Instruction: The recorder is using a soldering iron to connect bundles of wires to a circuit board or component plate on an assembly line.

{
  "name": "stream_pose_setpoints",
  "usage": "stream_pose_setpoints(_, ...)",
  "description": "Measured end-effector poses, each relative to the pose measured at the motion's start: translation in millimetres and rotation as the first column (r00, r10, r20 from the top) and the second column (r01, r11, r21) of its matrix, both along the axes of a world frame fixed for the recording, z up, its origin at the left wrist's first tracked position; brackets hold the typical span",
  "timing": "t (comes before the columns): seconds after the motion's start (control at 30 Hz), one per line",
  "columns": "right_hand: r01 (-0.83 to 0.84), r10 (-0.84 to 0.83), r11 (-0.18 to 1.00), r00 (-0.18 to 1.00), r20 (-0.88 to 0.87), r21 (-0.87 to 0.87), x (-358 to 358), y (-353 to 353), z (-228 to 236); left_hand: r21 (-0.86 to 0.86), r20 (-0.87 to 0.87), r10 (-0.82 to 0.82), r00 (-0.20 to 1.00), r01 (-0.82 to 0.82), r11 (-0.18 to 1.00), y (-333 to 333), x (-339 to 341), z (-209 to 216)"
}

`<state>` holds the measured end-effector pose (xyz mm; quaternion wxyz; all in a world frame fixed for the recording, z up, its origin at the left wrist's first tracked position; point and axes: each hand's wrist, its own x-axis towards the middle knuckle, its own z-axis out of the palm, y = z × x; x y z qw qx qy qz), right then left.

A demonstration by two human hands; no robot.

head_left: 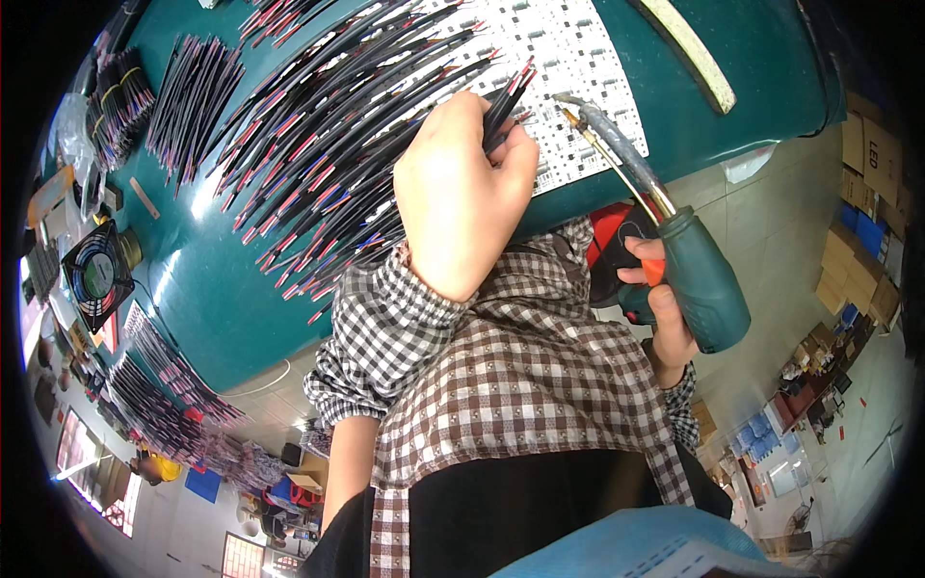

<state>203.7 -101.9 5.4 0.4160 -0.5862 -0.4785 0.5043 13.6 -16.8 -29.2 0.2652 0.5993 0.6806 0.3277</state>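
A workshop room curves round the frame, with a tiled floor (771, 188) and cartons (853, 265) at the right edge. The green desk (202, 323) fills the upper left and top. Across it, left of centre, fans the wire pile (318, 164), black leads with red, white and blue ends. The sheet (590, 116), white and dotted with small parts, lies at top centre, partly under the wire tips. Right of centre, the iron (708, 279) points up and left over the sheet. The left hand (458, 197), at mid-frame, has its grip closed, thumb and forefinger pinching a few wires (509, 101). The right hand (672, 332) has its grip wrapped round the iron's handle, fingers by the red trigger (655, 272); whether it is squeezed cannot be told. A curved strip (689, 53) lies at upper right.

The tip (568, 99) sits near the bared wire ends, apart from them in this view; contact with the sheet cannot be judged. For sound soldering, the wires are best pinched back from the bared ends, the strands squared to their spot, the tip warming both surfaces briefly, and everything held still until the joint sets.
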Motion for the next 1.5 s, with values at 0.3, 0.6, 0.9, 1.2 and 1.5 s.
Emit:
stream_pose_setpoints(0.3, -0.088, 0.09, 0.996, 0.994, -0.056, 0.026, 12, -5, -6, -0.017, 0.02, 0.023, 1.0, -0.022, 1.0, 0, -1, -1)
stream_pose_setpoints(0.6, -0.098, 0.096, 0.994, 0.995, -0.032, -0.041, 7, -5, -8, -0.05, 0.043, 0.081, 0.996, -0.079, 0.996, 0, 3, -3)
stream_pose_setpoints(0.9, -0.055, 0.039, 0.996, 0.977, -0.211, -0.072, 10, -9, -16, -0.017, 0.053, 0.08, 0.995, -0.079, 0.997, -1, 5, -5)
stream_pose_setpoints(1.2, -0.088, 0.087, 0.996, 0.994, -0.066, -0.022, 10, -4, -18, -0.072, 0.046, 0.095, 0.994, -0.092, 0.993, 2, 5, -1)
stream_pose_setpoints(1.5, -0.137, 0.138, 0.99, 0.979, 0.153, -0.013, 18, -13, -24, -0.081, 0.027, 0.085, 0.996, -0.083, 0.993, 3, 4, 1)
